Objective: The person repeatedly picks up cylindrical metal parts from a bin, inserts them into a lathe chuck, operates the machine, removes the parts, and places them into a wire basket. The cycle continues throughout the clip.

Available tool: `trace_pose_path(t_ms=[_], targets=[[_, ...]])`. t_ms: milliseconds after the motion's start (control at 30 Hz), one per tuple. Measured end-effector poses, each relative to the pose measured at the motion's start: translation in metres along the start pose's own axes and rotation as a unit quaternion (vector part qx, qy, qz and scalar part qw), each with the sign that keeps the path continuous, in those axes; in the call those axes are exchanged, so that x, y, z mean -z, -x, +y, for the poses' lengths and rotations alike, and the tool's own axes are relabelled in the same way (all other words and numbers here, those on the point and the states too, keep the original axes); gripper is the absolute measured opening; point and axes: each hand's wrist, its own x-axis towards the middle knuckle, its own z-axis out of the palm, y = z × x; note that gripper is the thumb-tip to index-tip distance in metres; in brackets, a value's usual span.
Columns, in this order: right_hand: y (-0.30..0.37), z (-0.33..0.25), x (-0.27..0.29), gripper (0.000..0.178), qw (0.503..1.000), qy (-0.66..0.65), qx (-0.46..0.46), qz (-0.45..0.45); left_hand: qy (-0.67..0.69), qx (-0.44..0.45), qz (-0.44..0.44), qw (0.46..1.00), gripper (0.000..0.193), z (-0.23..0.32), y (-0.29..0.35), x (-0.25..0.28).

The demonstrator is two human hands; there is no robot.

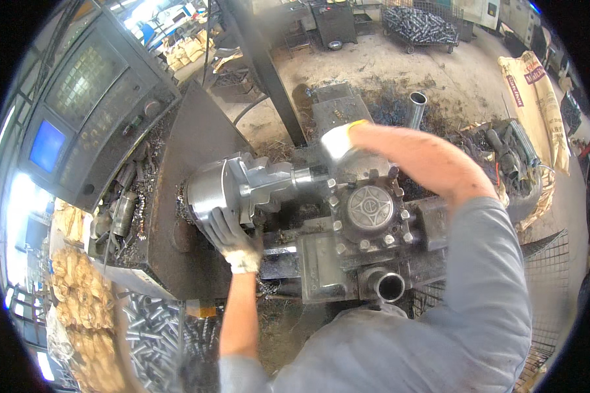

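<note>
My left hand (pixel 233 242), in a grey-and-white work glove, lies against the lower rim of a shiny lathe chuck (pixel 210 190), its fingers stretched out along the metal. Stepped jaws (pixel 262 183) stand out from the chuck's face. A short bright cylindrical piece (pixel 301 178) sits in line between the jaws and the tool turret. My right arm reaches across the bolted round turret (pixel 370 207). Beyond it is my right hand (pixel 337 141), in a white glove with a yellow cuff; its fingers are hidden, so what it touches does not show.
A metal tube (pixel 415 110) stands upright behind the turret; another round tube end (pixel 390 286) faces up near my body. At left are a control panel with a blue screen (pixel 47 147) and a heap of metal pieces (pixel 154 331). A wire cart (pixel 421 29) stands far back.
</note>
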Motion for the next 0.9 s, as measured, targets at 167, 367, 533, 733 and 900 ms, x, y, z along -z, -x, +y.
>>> trace_pose_path(t_ms=[167,367,533,733,900], targets=[[0.051,0.051,0.016,0.027,0.968,-0.039,-0.225,0.109,-0.006,-0.091,-0.068,0.994,0.082,-0.021,-0.049,0.009],[-0.014,-0.055,-0.014,0.038,0.933,-0.353,0.016,-0.072,0.046,-0.149,-0.326,0.932,0.093,-0.021,-0.157,0.045],[0.043,0.0,0.041,0.024,0.907,0.162,-0.363,0.137,0.212,0.056,-0.271,0.937,0.1,-0.021,-0.155,0.05],[0.028,-0.057,0.049,0.053,0.991,-0.027,-0.046,0.12,0.137,-0.009,-0.094,0.986,0.086,-0.038,-0.12,0.011],[-0.043,-0.082,0.003,0.064,0.998,-0.037,0.003,-0.052,0.123,0.032,-0.14,0.982,0.082,-0.05,-0.132,-0.011]])
